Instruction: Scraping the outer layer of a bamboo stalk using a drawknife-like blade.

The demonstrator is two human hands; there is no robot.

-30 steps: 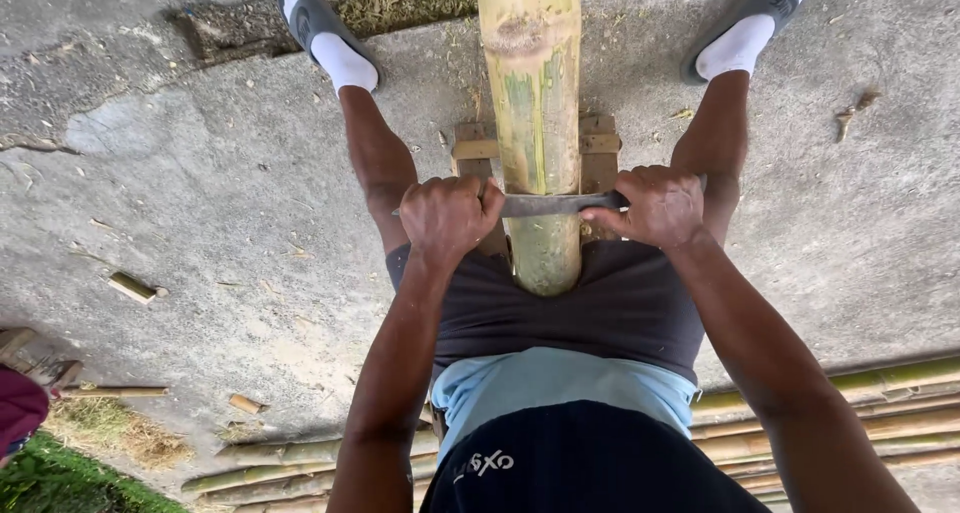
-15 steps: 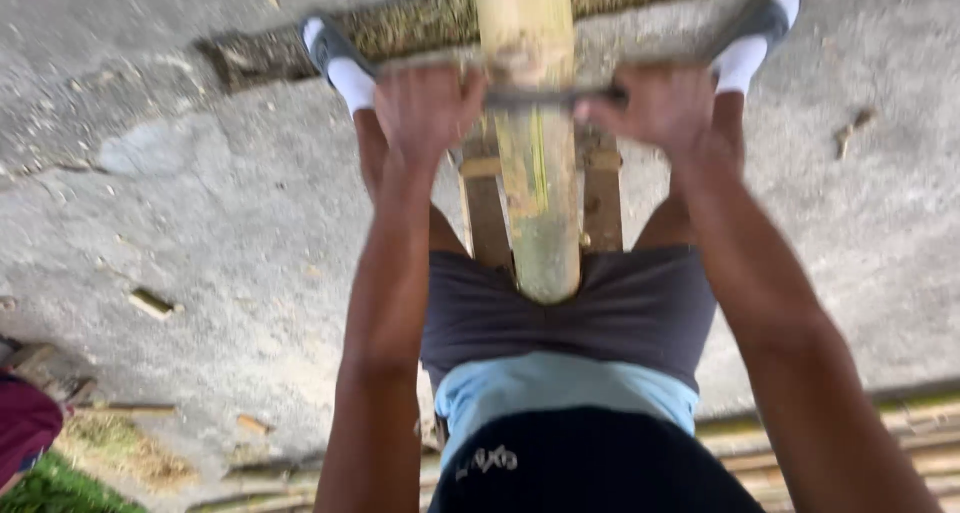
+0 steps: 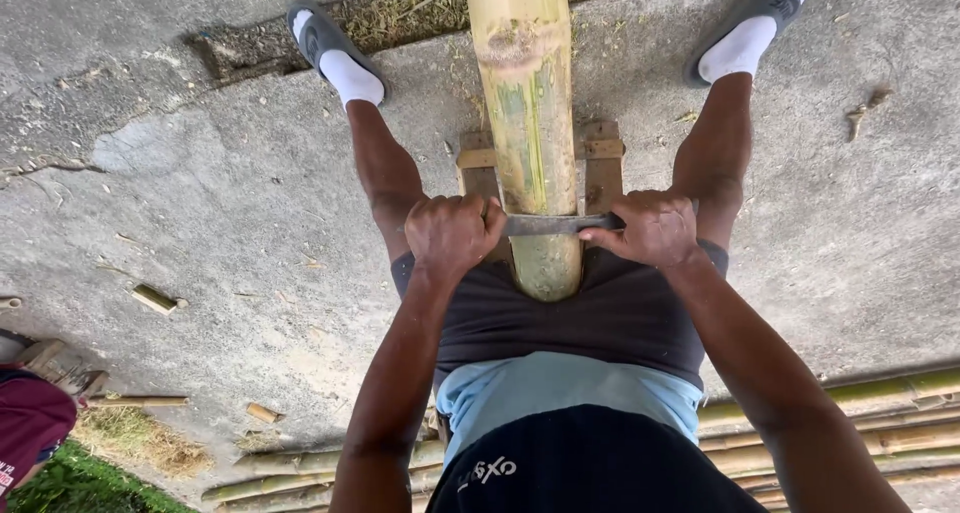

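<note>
Hands, left hand (image 3: 452, 235) and right hand (image 3: 650, 227), clenched on the blade (image 3: 556, 224), I see pulled back down the bamboo pole (image 3: 528, 123) (mid-frame now).

Concrete floor (image 3: 200, 223), cracked and stained, bearing a small wooden stand (image 3: 600, 163) on which the thick bamboo pole (image 3: 525, 93) rests. Cut bamboo offcuts (image 3: 155, 298) and loose bamboo poles (image 3: 850, 413) lie directly on the floor.

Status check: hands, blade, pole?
Left hand and right hand gripping blade ends. Blade lies across bamboo pole. Pole on wooden stand. Nothing blocking.
</note>
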